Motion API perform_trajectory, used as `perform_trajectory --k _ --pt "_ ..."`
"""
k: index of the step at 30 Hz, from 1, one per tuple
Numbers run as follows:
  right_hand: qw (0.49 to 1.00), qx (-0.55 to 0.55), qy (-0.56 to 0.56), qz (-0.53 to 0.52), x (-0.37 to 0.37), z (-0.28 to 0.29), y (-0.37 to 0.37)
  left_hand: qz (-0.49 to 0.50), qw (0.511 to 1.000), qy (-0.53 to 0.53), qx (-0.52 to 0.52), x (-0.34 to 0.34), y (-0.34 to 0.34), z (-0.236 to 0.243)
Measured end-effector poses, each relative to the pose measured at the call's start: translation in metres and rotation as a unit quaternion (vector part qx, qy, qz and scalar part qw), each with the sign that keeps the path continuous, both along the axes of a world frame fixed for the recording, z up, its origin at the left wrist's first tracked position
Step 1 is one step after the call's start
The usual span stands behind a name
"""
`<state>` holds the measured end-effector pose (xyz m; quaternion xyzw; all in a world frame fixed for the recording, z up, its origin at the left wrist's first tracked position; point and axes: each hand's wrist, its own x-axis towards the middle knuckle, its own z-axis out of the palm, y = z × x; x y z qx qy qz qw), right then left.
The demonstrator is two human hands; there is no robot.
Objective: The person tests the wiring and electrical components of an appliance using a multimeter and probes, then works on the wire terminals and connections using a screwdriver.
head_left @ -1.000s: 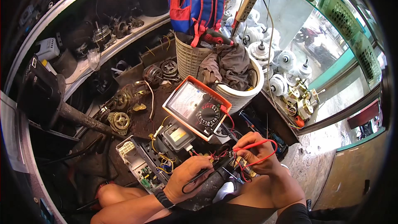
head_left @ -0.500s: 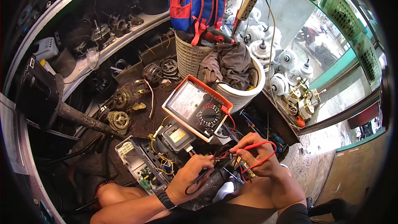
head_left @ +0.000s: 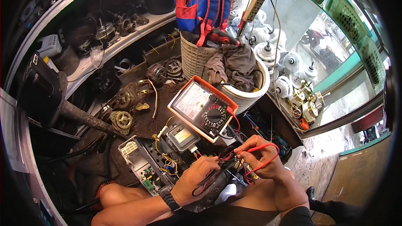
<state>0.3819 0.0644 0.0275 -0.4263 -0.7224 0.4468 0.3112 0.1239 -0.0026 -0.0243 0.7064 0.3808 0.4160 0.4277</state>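
Observation:
My right hand (head_left: 266, 162) pinches a red test probe, and its red lead (head_left: 268, 145) loops out over the knuckles. In my left hand (head_left: 193, 183) is a black test probe, with its black lead (head_left: 200, 189) curling beneath the fingers. Both probe ends point in toward a tangle of red and dark wires (head_left: 227, 156); exact contact is too small to tell. Just beyond stands an orange-framed analog multimeter (head_left: 193, 103), tilted face up. Left of the wires sit a grey boxy component (head_left: 181, 137) and a white panel with a circuit board (head_left: 147, 173).
A white ribbed tub (head_left: 247, 94) with dark rags stands behind the meter, beside another holding a blue-red backpack (head_left: 205, 6). Motor parts (head_left: 121, 121) lie at left near a metal post (head_left: 86, 117). White gear units (head_left: 268, 52) fill the right side.
The whole view has shifted slightly, so things appear a little farther right. My left hand has edged slightly toward the right hand; both keep their probes.

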Motion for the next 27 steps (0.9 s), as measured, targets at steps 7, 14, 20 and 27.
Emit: perform_trajectory --k 7,14,20,27 --pt "1.000 0.015 -0.012 0.008 0.0008 0.0001 -0.0015 -0.006 1.000 0.010 0.005 0.0006 -0.0007 -0.0023" --pt "0.999 0.019 -0.033 0.012 0.0020 -0.0012 -0.0036 -0.001 1.000 0.011 -0.010 0.0038 -0.0028 0.0012" --pt "0.997 0.056 -0.046 0.025 0.0022 -0.0028 -0.0021 0.001 1.000 0.013 -0.002 0.0048 -0.0019 -0.0001" --pt "0.998 0.025 -0.058 0.016 0.0013 0.0007 -0.0025 0.004 1.000 0.019 0.003 0.0062 -0.0009 -0.0002"
